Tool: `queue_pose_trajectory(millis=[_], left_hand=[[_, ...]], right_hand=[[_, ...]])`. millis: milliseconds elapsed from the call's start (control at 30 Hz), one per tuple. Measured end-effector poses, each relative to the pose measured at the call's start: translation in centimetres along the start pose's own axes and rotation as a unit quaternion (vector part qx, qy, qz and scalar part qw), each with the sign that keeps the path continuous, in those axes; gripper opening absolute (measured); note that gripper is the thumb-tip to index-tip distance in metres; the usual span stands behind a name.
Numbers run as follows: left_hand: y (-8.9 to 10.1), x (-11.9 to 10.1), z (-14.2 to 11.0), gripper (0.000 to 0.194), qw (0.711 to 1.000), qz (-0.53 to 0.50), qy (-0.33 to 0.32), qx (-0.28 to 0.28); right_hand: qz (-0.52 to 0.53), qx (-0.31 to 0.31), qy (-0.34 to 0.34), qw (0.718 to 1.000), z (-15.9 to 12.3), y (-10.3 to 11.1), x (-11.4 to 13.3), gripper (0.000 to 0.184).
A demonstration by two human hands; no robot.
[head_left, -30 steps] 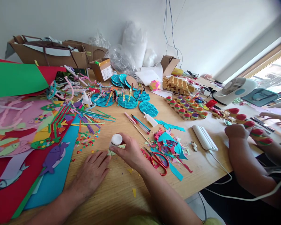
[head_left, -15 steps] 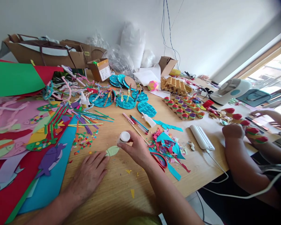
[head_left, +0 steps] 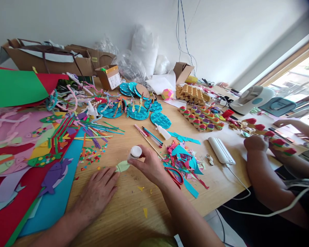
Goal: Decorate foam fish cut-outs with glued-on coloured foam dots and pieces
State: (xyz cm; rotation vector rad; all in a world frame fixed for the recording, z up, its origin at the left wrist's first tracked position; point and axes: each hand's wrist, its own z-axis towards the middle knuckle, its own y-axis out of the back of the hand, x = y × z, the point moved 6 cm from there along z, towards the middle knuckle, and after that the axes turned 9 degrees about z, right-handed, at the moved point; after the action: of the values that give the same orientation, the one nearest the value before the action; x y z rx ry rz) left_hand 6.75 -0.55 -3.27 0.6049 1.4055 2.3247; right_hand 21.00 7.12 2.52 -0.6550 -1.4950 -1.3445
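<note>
My right hand [head_left: 150,164] is closed around a white glue bottle [head_left: 135,152], its round end turned up; its lower end is hidden behind my fingers. Just below and left of the bottle, a pale green paper fish [head_left: 123,166] with a drawn line lies on the table. My left hand [head_left: 100,185] rests flat on the wood, fingers stretched, with fingertips at the fish's left end. Small round paper bits [head_left: 95,154] are scattered beyond my left hand. Red-handled scissors [head_left: 175,176] lie right of my right wrist, beside a heap of paper scraps [head_left: 184,154].
Coloured sheets with paper fish [head_left: 54,175] cover the left side. Farther back are blue painted discs [head_left: 138,112], another glue bottle [head_left: 163,131] and painted egg trays [head_left: 201,118]. A white power strip [head_left: 221,151] with a cable lies to the right, near another person's arms [head_left: 264,171].
The bottle and my right hand have shifted very slightly left and down in view. My left hand stays flat beside the fish. At right, the other person's hands have barely moved.
</note>
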Motion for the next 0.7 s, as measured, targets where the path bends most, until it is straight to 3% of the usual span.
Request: queue_pose_trajectory(millis=[67,167,300,500,600,700], left_hand=[[0.0,0.0,0.0,0.03,1.0,-0.006,0.003,0.001],[0.0,0.1,0.0,0.029,1.0,-0.016,0.01,0.006],[0.1,0.2,0.0,0.028,0.999,-0.024,0.019,0.021],[0.1,0.3,-0.2,0.027,1.0,-0.016,0.0,-0.016],[-0.2,0.5,-0.4,0.028,0.999,-0.011,-0.009,-0.033],[0.4,1.0,-0.6,0.032,0.998,-0.048,-0.001,-0.049]], right_hand=[[0.041,-0.014,-0.001,0.999,0.1,0.2,-0.2,0.019],[0.183,-0.054,-0.011,0.982,0.4,0.7,-1.0,0.024],[0.374,-0.13,-0.05,0.917,0.4,1.4,-2.9,0.026],[0.532,-0.201,-0.107,0.816,0.1,2.2,-5.1,0.034],[0.556,-0.2,-0.111,0.799,0.6,3.0,-5.7,0.036],[0.544,-0.196,-0.12,0.807,1.5,4.3,-6.3,0.035]])
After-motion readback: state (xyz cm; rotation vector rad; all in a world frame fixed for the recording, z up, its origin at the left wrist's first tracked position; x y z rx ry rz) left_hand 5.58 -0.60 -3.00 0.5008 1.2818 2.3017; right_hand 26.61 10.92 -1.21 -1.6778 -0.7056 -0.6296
